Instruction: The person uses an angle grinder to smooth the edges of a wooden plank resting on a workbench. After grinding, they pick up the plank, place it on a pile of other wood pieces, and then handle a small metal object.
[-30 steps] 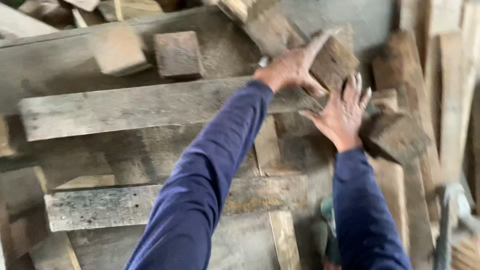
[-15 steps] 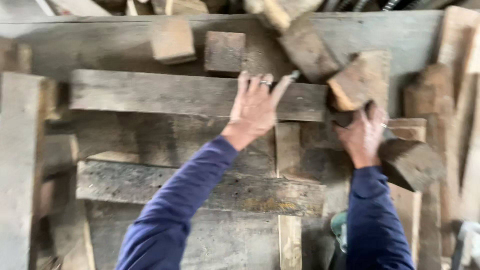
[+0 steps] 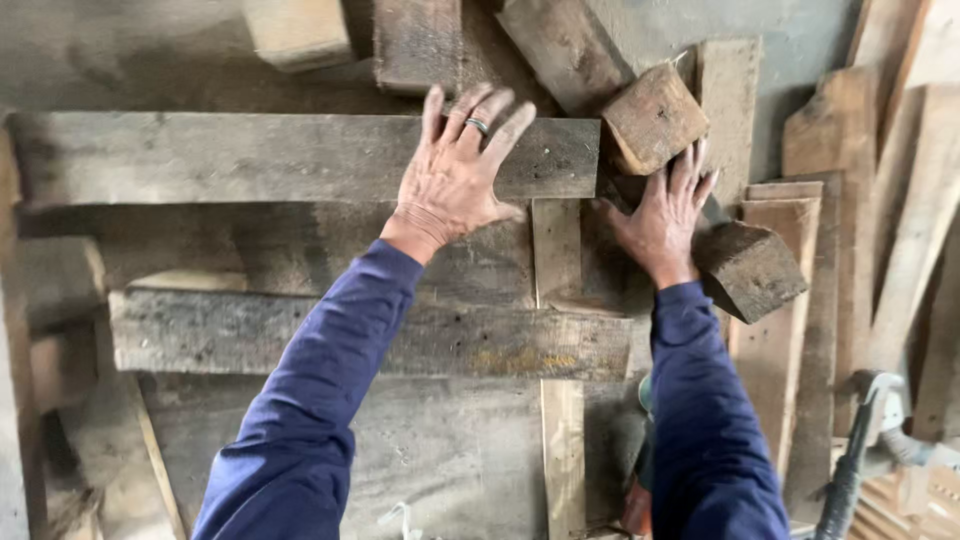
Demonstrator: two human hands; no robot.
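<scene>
— What is touched by the left hand [image 3: 455,180]?

— The long grey beam [image 3: 250,155] is covered near its right end by that hand, laid flat with fingers spread and released; nothing is gripped. A ring is worn on one finger.

— And the right hand [image 3: 665,215]?

— It is pressed, fingers stretched open and unclenched, against the dark timber just right of the beam's end. A squarish wood block [image 3: 655,115] is seen just above its fingertips, touching or nearly so; which cannot be told. A darker block [image 3: 750,268] is found below and right of the beam's end, beside the wrist.

— How far is the work judged to be along?

— It is judged to be at an early point. Nothing is lifted: the beam is lying across the pile, resting on a narrow upright plank [image 3: 558,330] that passes beneath its right end. A second weathered beam [image 3: 370,335] is lying parallel, well below the first. No grasp is closed on either piece, so every piece of handling is reckoned to be left.

— What else is noted?

— Pale boards [image 3: 905,200] are leaned far right of the beam, and a hose-like tool [image 3: 850,470] is seen at the lower right.
</scene>
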